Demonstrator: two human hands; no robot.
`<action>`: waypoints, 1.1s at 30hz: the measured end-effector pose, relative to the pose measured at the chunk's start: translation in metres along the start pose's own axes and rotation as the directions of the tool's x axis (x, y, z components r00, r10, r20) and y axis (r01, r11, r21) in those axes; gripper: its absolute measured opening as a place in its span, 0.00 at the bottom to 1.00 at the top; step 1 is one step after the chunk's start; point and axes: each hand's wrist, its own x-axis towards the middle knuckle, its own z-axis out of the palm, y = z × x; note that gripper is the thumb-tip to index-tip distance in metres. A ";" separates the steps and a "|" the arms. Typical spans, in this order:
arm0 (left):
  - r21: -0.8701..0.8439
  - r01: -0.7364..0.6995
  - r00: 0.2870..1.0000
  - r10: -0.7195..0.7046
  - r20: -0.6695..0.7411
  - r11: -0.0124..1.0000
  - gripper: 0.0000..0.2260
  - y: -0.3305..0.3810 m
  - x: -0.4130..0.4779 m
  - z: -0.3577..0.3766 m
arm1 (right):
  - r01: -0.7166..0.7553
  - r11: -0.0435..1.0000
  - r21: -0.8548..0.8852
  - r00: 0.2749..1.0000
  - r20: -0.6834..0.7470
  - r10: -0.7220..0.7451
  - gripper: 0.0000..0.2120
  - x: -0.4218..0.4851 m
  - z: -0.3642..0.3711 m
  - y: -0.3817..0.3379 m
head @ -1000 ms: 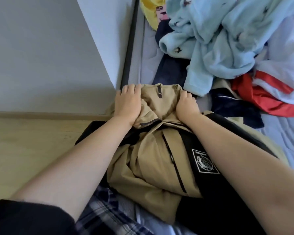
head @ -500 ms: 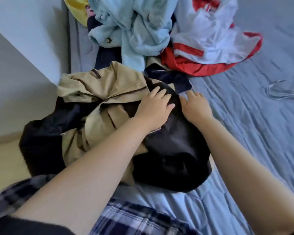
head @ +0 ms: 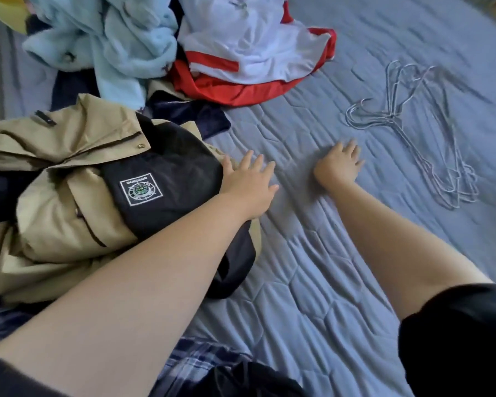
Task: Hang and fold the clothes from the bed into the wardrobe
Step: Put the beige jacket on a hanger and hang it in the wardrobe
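A tan and black jacket (head: 78, 202) with a square badge lies bunched at the left of the bed. My left hand (head: 248, 184) stretches flat with straight fingers at the jacket's right edge, over the bedcover. My right hand (head: 338, 166) is spread open above the bare grey-blue bedcover (head: 312, 282), holding nothing. To its right lies a bundle of wire hangers (head: 430, 133). A pile of clothes sits at the back: a light blue fleece garment (head: 112, 44) and a white and red garment (head: 249, 53).
A dark navy garment (head: 195, 116) lies between the jacket and the pile. Something yellow (head: 9, 12) shows at the top left corner. A plaid cloth (head: 201, 365) lies at the bottom, near my body.
Both hands have left the jacket and moved right across the bed, the right one toward the hangers. The view has swung right, away from the wall.
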 end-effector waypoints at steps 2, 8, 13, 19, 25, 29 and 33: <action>-0.008 -0.058 0.997 0.058 0.049 0.998 0.25 0.020 0.008 0.000 | -0.089 0.995 0.039 0.994 -0.057 0.091 0.27 0.022 -0.007 0.030; -0.128 -0.169 0.982 0.178 0.063 0.977 0.28 0.077 0.022 0.020 | -0.250 0.968 0.014 0.959 -0.134 0.249 0.26 0.076 -0.030 0.123; -0.174 -0.170 0.964 0.200 0.177 0.970 0.30 0.086 0.034 0.041 | -0.341 0.937 0.078 0.940 0.005 0.342 0.23 0.086 -0.028 0.134; 0.015 -0.173 0.962 0.166 0.219 0.985 0.26 0.070 0.033 0.033 | -0.192 0.972 0.136 0.981 0.002 0.193 0.16 0.058 -0.010 0.086; 0.566 -0.117 0.982 0.180 -0.056 0.816 0.16 0.011 0.023 -0.009 | -0.113 0.949 0.293 0.990 0.114 0.083 0.14 -0.010 0.023 0.001; 0.432 0.174 0.982 -0.126 -0.138 0.885 0.15 -0.041 0.010 -0.011 | 0.094 0.957 0.273 0.971 0.186 -0.148 0.14 -0.049 0.038 -0.049; 0.092 0.278 0.954 -0.264 -0.141 0.956 0.21 -0.061 -0.006 0.015 | 0.243 0.933 0.267 0.914 0.259 -0.312 0.18 -0.053 0.030 -0.082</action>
